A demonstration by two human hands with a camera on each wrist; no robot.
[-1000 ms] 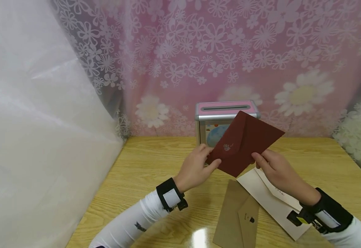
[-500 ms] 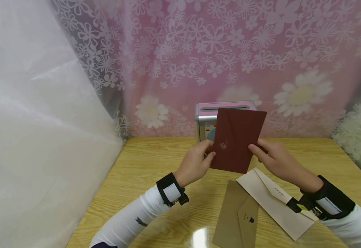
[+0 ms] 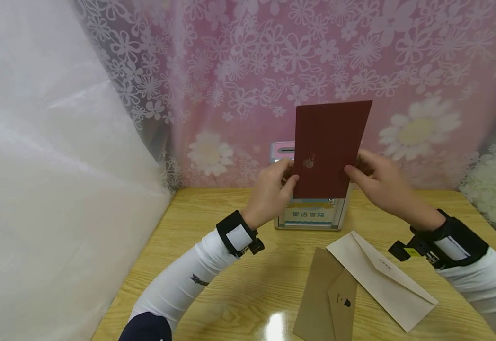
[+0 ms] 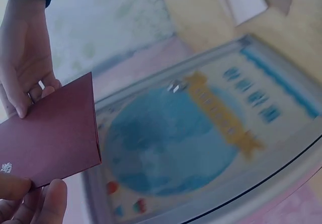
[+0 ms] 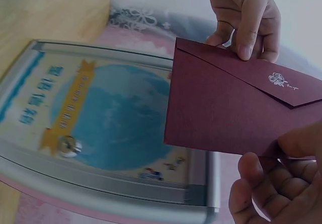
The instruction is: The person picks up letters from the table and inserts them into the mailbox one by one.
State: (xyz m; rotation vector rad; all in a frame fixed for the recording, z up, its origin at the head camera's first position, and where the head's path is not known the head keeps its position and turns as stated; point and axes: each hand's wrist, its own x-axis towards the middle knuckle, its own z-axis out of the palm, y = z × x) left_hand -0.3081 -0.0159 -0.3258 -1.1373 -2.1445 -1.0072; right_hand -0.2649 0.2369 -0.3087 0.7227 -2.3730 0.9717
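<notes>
A dark red envelope (image 3: pixel 326 147) with a small silver emblem stands upright in the air before the mailbox (image 3: pixel 309 218), covering much of it in the head view. My left hand (image 3: pixel 273 192) pinches the envelope's left edge between thumb and fingers. On the opposite edge, my right hand (image 3: pixel 380 187) grips it the same way, thumb on the near face. The right wrist view shows the envelope's pointed flap and emblem, with the mailbox front (image 5: pixel 115 118) behind. The mailbox has a pink top with a slot (image 3: pixel 287 150), partly hidden by the envelope.
On the wood-grain table (image 3: pixel 214 270) lie a brown envelope (image 3: pixel 316 293) and a cream envelope (image 3: pixel 380 284), side by side at the front right. A pink flowered curtain (image 3: pixel 239 71) hangs behind the mailbox. White sheeting (image 3: pixel 60 166) covers the left side.
Both hands have turned the red envelope from a slant to upright, then raised it in front of the mailbox's top. The mailbox's lower front now shows beneath it.
</notes>
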